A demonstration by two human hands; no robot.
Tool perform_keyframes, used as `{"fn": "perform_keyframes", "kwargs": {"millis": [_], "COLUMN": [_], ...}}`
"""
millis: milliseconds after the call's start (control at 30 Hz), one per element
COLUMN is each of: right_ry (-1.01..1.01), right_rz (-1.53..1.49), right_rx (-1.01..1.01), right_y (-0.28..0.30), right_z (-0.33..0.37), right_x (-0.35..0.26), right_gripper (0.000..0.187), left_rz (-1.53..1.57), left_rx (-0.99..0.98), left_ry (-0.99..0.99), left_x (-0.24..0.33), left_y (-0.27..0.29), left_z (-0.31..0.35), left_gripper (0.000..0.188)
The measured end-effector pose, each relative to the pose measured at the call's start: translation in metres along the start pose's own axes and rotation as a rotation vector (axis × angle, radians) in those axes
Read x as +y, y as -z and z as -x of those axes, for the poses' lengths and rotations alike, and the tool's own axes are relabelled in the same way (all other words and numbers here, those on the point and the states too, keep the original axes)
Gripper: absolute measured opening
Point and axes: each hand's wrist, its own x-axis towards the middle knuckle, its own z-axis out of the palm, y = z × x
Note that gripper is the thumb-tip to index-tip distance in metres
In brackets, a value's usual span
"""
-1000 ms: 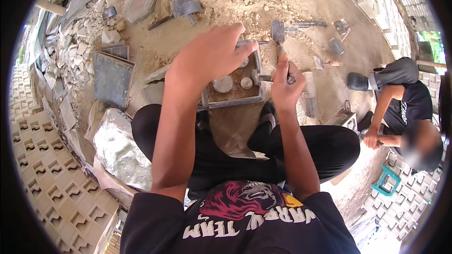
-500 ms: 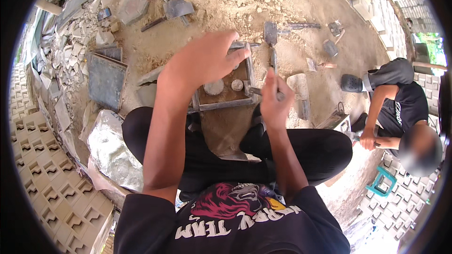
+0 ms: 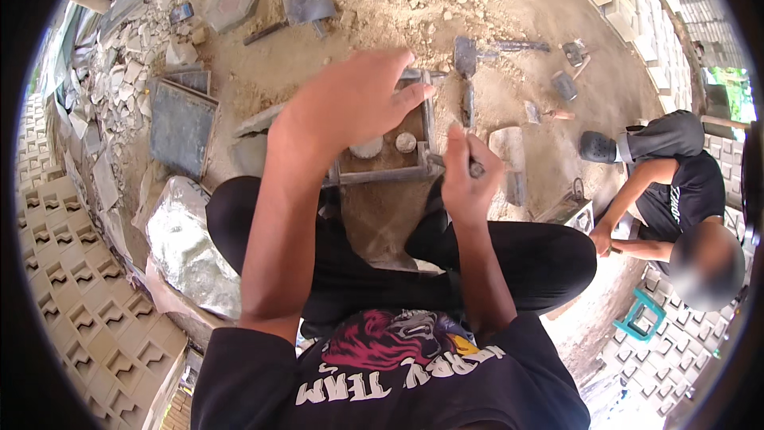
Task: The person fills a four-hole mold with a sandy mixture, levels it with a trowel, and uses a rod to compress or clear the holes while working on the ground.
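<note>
A rectangular mould frame [image 3: 382, 176] with raised round pieces lies on the ground before my crossed legs. Inside it I see a larger pale disc [image 3: 367, 148] and a smaller disc [image 3: 406, 142]. My left hand [image 3: 350, 99] hovers above the frame's left and far part, thumb apart from the fingers, with nothing visible in it; it hides part of the mould. Beside the frame's near right corner, my right hand [image 3: 472, 167] is closed around a short dark rod-like tool [image 3: 435, 158]. The tool's tip is by the frame's edge; I cannot tell whether it touches.
A dark mallet-like tool [image 3: 465, 56] lies beyond the frame. Flat dark slabs [image 3: 183, 126] and rubble [image 3: 119, 87] are at left, near a pale sack [image 3: 191, 243]. At right sits a co-worker [image 3: 688, 191], near a teal stool [image 3: 639, 314]. Another dark tool [image 3: 309, 8] lies farther off.
The view has shifted slightly. A blurred pale shape has come in at the top. The co-worker's hands have moved. My hands keep nearly the same pose.
</note>
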Motion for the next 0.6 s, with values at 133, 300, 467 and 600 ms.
{"fn": "perform_keyframes", "kwargs": {"millis": [133, 300, 467, 600], "right_ry": [0.19, 0.333, 0.466, 0.032], "right_rz": [0.073, 0.135, -0.019, -0.041], "right_rx": [0.042, 0.036, 0.105, 0.037], "right_y": [0.004, -0.006, -0.002, -0.006], "right_z": [0.005, -0.004, 0.0, -0.022], "right_x": [0.005, 0.025, 0.012, 0.019], "right_gripper": [0.042, 0.042, 0.04, 0.043], "left_rz": [0.007, 0.024, 0.018, 0.019], "left_rx": [0.033, -0.03, 0.027, 0.054], "left_ry": [0.007, 0.026, -0.02, -0.039], "left_x": [0.002, 0.003, -0.003, -0.007], "left_y": [0.002, 0.004, 0.002, 0.001], "left_z": [0.0, -0.001, 0.0, 0.005], "left_gripper": [0.055, 0.055, 0.056, 0.054]}}
